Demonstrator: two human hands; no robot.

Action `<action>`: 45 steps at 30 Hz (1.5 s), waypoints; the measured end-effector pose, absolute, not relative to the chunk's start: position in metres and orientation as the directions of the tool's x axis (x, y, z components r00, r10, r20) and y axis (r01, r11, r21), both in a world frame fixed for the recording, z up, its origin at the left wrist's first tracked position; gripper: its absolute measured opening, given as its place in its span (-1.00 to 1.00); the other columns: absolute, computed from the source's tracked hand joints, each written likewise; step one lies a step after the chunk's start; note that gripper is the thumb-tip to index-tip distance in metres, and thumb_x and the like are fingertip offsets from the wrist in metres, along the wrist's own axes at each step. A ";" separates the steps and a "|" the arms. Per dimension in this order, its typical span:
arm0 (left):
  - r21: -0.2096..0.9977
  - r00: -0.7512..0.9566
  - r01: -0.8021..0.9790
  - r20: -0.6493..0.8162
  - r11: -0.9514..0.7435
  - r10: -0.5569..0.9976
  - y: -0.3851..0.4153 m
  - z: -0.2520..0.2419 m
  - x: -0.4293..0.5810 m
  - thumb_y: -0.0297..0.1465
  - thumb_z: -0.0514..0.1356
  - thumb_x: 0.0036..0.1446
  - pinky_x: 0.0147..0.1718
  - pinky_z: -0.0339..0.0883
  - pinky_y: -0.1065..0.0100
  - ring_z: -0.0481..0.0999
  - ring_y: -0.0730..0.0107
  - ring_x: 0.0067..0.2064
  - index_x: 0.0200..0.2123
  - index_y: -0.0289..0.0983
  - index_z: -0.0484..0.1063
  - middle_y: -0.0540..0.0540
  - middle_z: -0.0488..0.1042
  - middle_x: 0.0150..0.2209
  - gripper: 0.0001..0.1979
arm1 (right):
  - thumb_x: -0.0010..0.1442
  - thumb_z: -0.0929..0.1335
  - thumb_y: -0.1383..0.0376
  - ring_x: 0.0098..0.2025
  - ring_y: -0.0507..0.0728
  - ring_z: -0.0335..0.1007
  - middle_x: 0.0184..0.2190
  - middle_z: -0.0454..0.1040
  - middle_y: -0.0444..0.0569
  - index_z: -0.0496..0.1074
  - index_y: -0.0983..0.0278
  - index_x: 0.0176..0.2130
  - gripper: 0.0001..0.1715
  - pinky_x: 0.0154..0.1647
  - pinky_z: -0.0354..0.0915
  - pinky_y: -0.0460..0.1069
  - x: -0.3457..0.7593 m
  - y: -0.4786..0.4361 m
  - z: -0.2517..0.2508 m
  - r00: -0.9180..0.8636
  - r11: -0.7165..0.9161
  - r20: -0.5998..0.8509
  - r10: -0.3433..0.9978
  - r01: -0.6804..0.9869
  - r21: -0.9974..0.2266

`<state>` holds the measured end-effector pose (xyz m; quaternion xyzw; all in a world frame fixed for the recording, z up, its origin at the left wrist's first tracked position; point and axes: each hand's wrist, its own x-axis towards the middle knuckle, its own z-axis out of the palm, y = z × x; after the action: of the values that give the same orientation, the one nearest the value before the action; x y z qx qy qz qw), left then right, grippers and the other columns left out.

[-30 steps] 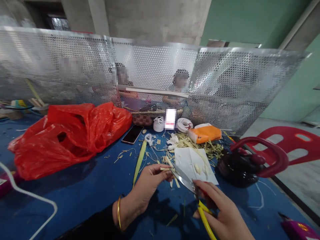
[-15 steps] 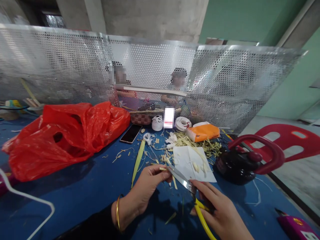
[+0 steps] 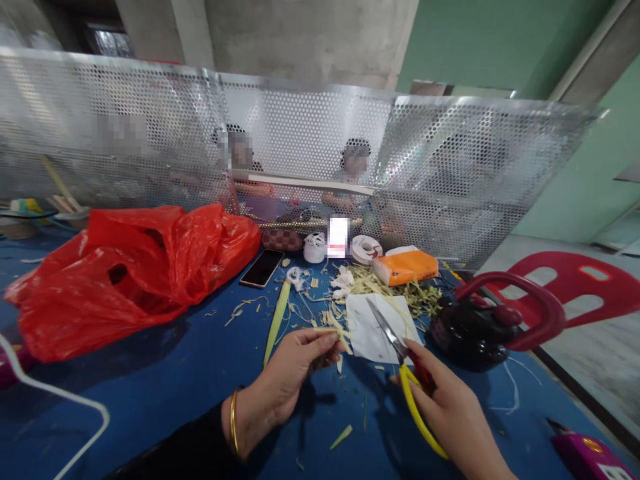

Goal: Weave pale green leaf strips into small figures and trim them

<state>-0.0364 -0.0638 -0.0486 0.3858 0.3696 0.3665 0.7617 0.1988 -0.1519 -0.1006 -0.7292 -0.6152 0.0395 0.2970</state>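
In the head view, the left hand (image 3: 300,367) is pinching a pale strip (image 3: 345,341) between thumb and fingers. The right hand (image 3: 445,397) is gripping yellow-handled scissors (image 3: 393,338), whose blades are pointing away over white paper (image 3: 361,333). Beyond the left hand, a green leaf (image 3: 277,323) is lying on the bench (image 3: 215,363); beyond and right of the right hand, a dark kettle (image 3: 467,341) is standing.
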 end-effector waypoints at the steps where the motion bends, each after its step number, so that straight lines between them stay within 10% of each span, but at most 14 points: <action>1: 0.849 0.458 -0.283 -0.289 0.446 0.840 -0.063 -0.049 -0.037 -0.28 0.44 -0.17 -0.36 0.27 0.48 0.44 0.50 -0.44 -0.39 -0.34 0.58 -0.07 0.55 -0.45 -0.72 | 0.14 0.31 0.10 -0.16 0.25 0.55 -0.12 0.58 0.07 0.35 0.25 0.10 -0.43 -0.21 0.45 0.04 0.202 -0.151 -0.104 0.255 -0.115 0.288 0.923 0.897 -0.427; 12: 0.873 0.460 -0.320 -0.196 0.368 0.866 -0.065 -0.047 -0.039 -0.32 0.41 -0.08 -0.40 0.23 0.51 0.41 0.53 -0.44 -0.37 -0.32 0.55 -0.01 0.49 -0.48 -0.77 | 0.25 0.23 0.16 -0.33 0.21 0.49 -0.29 0.52 0.07 0.48 0.24 -0.11 -0.66 -0.34 0.38 0.04 0.196 -0.151 -0.094 0.034 -0.006 0.239 0.970 0.993 -0.115; 18: 0.900 0.507 -0.290 -0.142 0.324 0.850 -0.065 -0.050 -0.038 -0.32 0.35 0.01 -0.40 0.19 0.51 0.37 0.54 -0.42 -0.35 -0.31 0.54 0.00 0.45 -0.47 -0.82 | 0.25 0.27 0.12 -0.03 0.20 0.43 -0.08 0.51 0.05 0.47 0.20 -0.06 -0.65 -0.02 0.34 0.04 0.161 -0.131 -0.037 -0.045 0.236 0.316 0.948 0.766 -0.598; 22: 0.905 0.512 -0.285 -0.135 0.316 0.848 -0.064 -0.053 -0.040 -0.31 0.32 0.05 -0.40 0.17 0.50 0.34 0.54 -0.43 -0.32 -0.34 0.54 -0.02 0.45 -0.45 -0.81 | 0.20 0.32 0.17 -0.26 0.13 0.46 -0.36 0.56 -0.06 0.48 0.26 -0.29 -0.78 -0.21 0.35 -0.04 0.132 -0.105 -0.022 -0.062 0.188 0.184 0.981 0.545 -0.817; 40: 0.877 0.356 -0.275 -0.287 0.393 0.889 -0.062 -0.068 -0.032 -0.27 0.42 -0.14 -0.32 0.18 0.47 0.35 0.47 -0.33 -0.44 -0.34 0.56 -0.04 0.48 -0.40 -0.74 | 0.22 0.31 0.36 -0.33 0.11 0.37 -0.43 0.49 -0.09 0.39 0.23 -0.40 -0.85 -0.27 0.20 -0.02 0.124 -0.095 -0.063 -0.139 0.416 0.442 0.886 0.660 -0.625; 45: 0.888 0.350 -0.281 -0.258 0.363 0.901 -0.060 -0.066 -0.034 -0.26 0.41 -0.12 -0.40 0.13 0.49 0.28 0.53 -0.42 -0.45 -0.33 0.53 0.02 0.42 -0.48 -0.74 | 0.23 0.30 0.25 -0.34 0.11 0.36 -0.45 0.48 -0.09 0.43 0.24 -0.41 -0.80 -0.30 0.20 -0.03 0.126 -0.091 -0.061 -0.081 0.273 0.278 0.957 0.571 -0.774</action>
<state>-0.0337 -0.0600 -0.0658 0.3893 0.3979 0.4084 0.7234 0.1263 -0.0912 -0.0605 -0.5512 -0.6933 0.2444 0.3948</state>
